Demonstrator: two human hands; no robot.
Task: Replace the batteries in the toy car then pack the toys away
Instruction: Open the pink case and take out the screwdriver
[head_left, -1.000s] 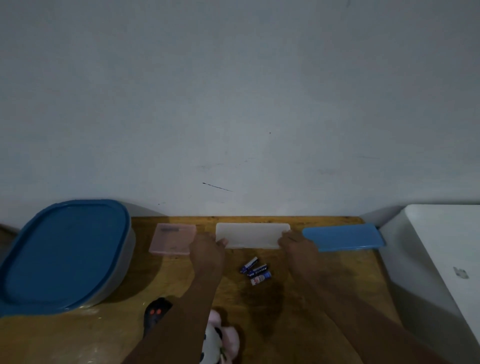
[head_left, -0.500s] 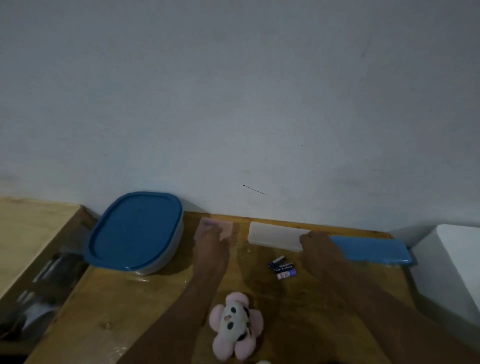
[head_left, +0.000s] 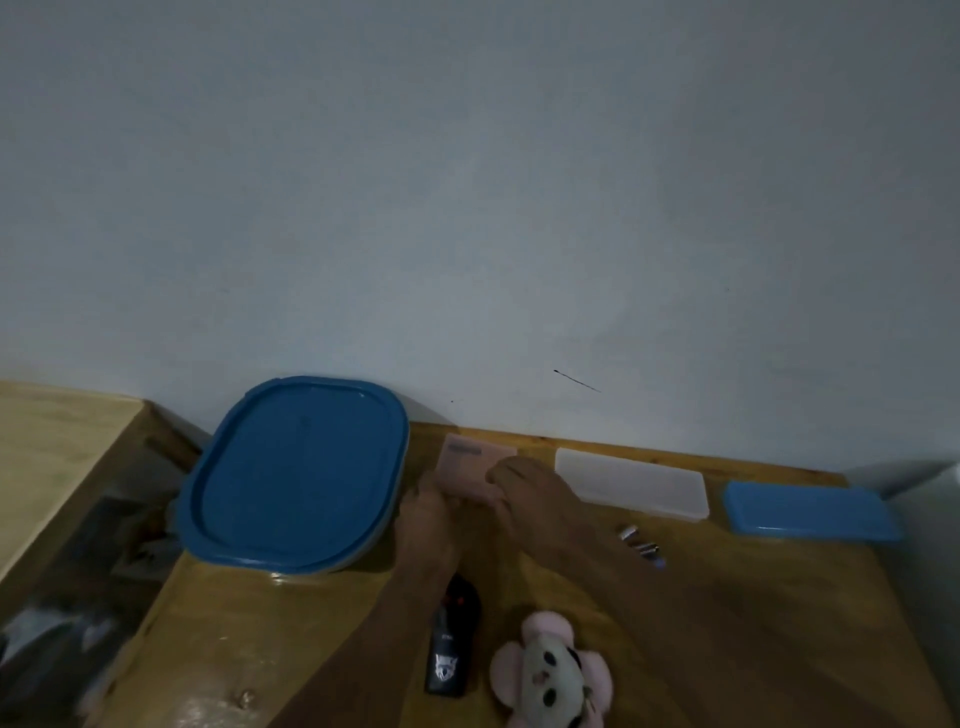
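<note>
Since half a second ago the right hand (head_left: 519, 480) has left the white box (head_left: 631, 488) and crossed left to the pink box (head_left: 467, 460), where the left hand (head_left: 428, 512) already was.

Nearest on the table (head_left: 753, 623), a pink plush toy (head_left: 550, 670) lies face up, right of centre. Just left of it lies the black toy (head_left: 449, 660), long and narrow, with red dots at its far end and a pale emblem at its near end. The left forearm crosses above its far left side. Whether this is the car I cannot tell for sure.

Farther off and to the right, the batteries (head_left: 641, 544) lie loose in a small cluster, just beyond the right forearm and near the white box.

Both hands hold the pink box by its near side. The left hand's fingers curl at the near left edge, and the right hand's bent fingers cover the near right corner. Blur hides the fingertips.

Along the far edge of the table, by the wall (head_left: 519, 208), the pink box, the white box and a flat blue box (head_left: 810, 512) stand in a row from left to right, each apart from the next. Left of the pink box sits a large container (head_left: 296, 473) with a blue lid on it.
</note>
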